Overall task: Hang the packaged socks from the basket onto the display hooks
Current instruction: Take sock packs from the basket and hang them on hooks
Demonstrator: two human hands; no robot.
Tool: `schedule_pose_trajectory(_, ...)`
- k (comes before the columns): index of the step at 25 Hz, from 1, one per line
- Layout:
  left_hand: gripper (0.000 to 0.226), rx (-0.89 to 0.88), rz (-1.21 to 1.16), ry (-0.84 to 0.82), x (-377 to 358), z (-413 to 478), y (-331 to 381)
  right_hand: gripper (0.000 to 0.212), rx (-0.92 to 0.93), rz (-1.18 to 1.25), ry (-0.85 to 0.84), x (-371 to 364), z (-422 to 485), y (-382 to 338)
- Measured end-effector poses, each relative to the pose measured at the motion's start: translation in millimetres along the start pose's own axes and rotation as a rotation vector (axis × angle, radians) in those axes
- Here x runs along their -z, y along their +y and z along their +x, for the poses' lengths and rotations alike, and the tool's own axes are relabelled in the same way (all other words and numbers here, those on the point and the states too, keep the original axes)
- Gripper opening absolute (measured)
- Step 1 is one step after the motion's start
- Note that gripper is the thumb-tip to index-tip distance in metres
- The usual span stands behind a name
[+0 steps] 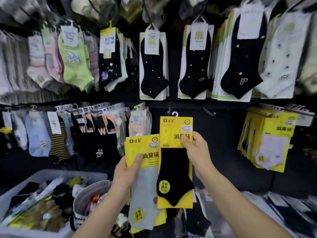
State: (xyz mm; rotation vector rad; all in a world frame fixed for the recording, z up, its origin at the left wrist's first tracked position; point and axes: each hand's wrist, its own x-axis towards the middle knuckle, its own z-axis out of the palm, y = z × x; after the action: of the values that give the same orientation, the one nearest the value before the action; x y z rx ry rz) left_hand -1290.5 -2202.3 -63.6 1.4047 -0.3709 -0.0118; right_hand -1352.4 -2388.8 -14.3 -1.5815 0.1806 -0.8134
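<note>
My right hand (197, 148) pinches a yellow card pack with a black sock (173, 172), held upright; its white hanger loop (175, 114) sits just below a bare black display hook (169, 107). My left hand (128, 170) grips a small stack of yellow packs with a grey sock (144, 186) on top, lower and to the left. A bare hook (208, 111) sticks out to the right. A round fabric basket (87, 200) with packs stands at the lower left.
A white plastic bin (34, 179) full of sock packs stands at the left. Matching yellow packs (267, 140) hang at the right. Rows of hanging socks fill the wall above (154, 66) and to the left (85, 127). More packs lie at the lower right (283, 212).
</note>
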Motion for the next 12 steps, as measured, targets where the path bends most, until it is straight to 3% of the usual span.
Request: schedule_pose_trajectory(12, 0.008, -0.093, 0.126, 0.106, 26, 40, 7, 0.006, -0.042, -0.113, 0.009, -16, 42, 26)
